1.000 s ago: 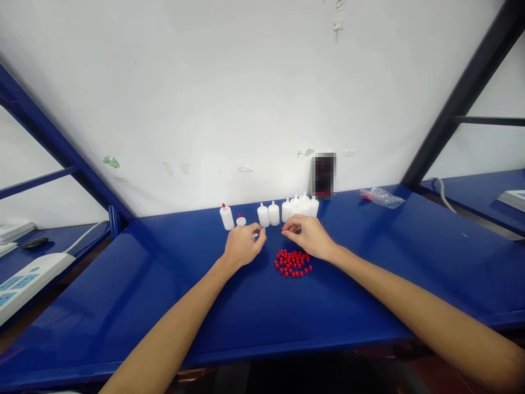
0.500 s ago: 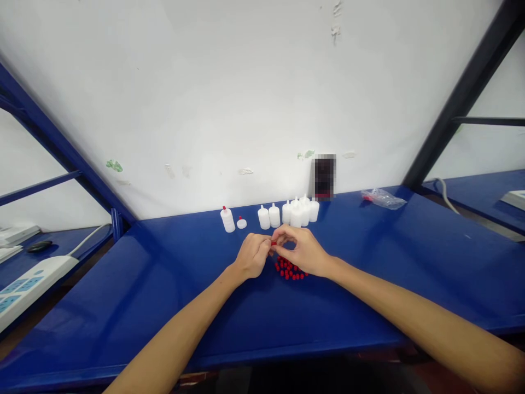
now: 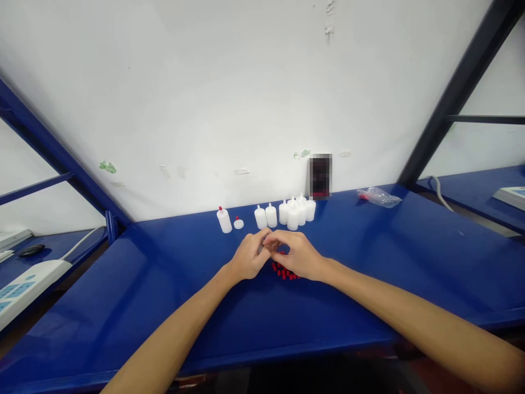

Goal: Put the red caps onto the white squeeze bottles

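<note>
My left hand is closed, its fingers curled round something small that they hide. Against it, the thumb and forefinger of my right hand are pinched together at the left hand's fingertips. Half a second ago a small red cap showed in this pinch; the fingers now cover it. Just below my right hand lies a pile of small red caps, partly hidden by it. Beyond the hands stand several white bottles with nozzle tops. Further left are a white bottle with a red tip and a white lid with a red tip.
The blue table runs up to a white wall. A clear plastic bag with something red in it lies at the back right. A dark blurred object leans on the wall. At the left sits a white power strip.
The red cap that showed between my fingertips is now covered. My hands have closed in on each other, and my right hand has shifted slightly left. The whole view has shifted slightly.
</note>
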The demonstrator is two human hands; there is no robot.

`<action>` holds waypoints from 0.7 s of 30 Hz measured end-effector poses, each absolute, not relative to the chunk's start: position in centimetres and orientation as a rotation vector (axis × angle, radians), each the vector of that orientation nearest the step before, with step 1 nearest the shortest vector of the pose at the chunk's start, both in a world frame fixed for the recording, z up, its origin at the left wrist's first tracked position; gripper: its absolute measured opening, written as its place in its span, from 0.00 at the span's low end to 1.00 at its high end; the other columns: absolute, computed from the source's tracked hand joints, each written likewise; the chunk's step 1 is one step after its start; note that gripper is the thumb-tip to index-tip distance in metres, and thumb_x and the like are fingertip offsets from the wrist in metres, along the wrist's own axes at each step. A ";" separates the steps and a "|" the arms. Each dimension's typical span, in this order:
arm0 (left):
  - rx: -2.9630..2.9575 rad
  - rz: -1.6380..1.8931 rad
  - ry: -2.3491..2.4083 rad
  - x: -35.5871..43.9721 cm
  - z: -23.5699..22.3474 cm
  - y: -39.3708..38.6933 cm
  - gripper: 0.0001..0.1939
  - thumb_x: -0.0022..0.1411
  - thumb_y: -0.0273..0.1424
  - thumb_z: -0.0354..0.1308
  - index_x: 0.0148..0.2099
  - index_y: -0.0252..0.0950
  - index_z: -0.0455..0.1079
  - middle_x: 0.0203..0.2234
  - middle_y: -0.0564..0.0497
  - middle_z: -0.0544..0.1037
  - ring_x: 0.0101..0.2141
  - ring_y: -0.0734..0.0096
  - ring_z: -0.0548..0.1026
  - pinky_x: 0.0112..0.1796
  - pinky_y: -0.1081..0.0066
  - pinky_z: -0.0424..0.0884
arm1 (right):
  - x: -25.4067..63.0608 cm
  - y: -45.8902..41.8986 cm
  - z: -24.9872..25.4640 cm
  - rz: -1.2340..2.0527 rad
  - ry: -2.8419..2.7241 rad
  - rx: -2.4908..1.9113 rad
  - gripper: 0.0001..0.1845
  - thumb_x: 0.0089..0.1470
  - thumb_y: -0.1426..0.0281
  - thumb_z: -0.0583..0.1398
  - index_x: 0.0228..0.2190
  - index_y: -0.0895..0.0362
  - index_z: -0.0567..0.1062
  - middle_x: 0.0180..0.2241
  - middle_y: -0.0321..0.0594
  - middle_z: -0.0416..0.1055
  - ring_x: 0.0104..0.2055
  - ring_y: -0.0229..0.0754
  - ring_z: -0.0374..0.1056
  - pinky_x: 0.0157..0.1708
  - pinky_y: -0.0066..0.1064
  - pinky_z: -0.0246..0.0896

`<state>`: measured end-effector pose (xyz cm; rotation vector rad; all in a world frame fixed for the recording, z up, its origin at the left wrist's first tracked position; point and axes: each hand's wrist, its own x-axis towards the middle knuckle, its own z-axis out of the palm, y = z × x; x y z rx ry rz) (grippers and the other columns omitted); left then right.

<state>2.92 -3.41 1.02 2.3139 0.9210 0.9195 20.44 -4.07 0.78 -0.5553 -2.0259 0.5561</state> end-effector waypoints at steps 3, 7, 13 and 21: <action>2.335 0.904 0.931 2.8 1.3 -3.6 0.07 0.63 0.30 0.46 0.42 0.36 0.62 0.26 0.56 0.71 0.25 0.74 0.67 0.31 0.72 0.61 | 20.4 -4.0 0.7 0.509 -2.046 -0.543 0.10 0.53 0.79 0.60 0.37 0.55 0.73 0.34 0.37 0.76 0.33 0.38 0.73 0.36 0.30 0.71; 2.349 0.891 0.966 2.6 1.4 -3.7 0.09 0.67 0.34 0.44 0.45 0.37 0.61 0.26 0.55 0.72 0.25 0.73 0.68 0.31 0.72 0.61 | 20.3 -4.0 0.9 0.528 -2.023 -0.563 0.11 0.52 0.80 0.59 0.37 0.56 0.74 0.34 0.37 0.76 0.32 0.38 0.73 0.36 0.30 0.71; 2.611 0.839 1.159 1.1 1.2 -3.0 0.14 0.65 0.39 0.51 0.49 0.37 0.64 0.22 0.57 0.71 0.22 0.73 0.69 0.29 0.72 0.60 | 20.9 -3.6 1.5 0.513 -1.930 -0.684 0.07 0.53 0.76 0.61 0.36 0.55 0.74 0.32 0.37 0.76 0.31 0.38 0.73 0.36 0.31 0.71; 2.876 0.661 1.269 0.2 1.5 -2.5 0.18 0.64 0.41 0.53 0.51 0.39 0.72 0.19 0.55 0.72 0.21 0.74 0.69 0.26 0.74 0.57 | 21.4 -2.9 1.1 0.484 -2.027 -0.741 0.04 0.56 0.74 0.60 0.35 0.55 0.74 0.32 0.38 0.75 0.32 0.39 0.72 0.35 0.32 0.70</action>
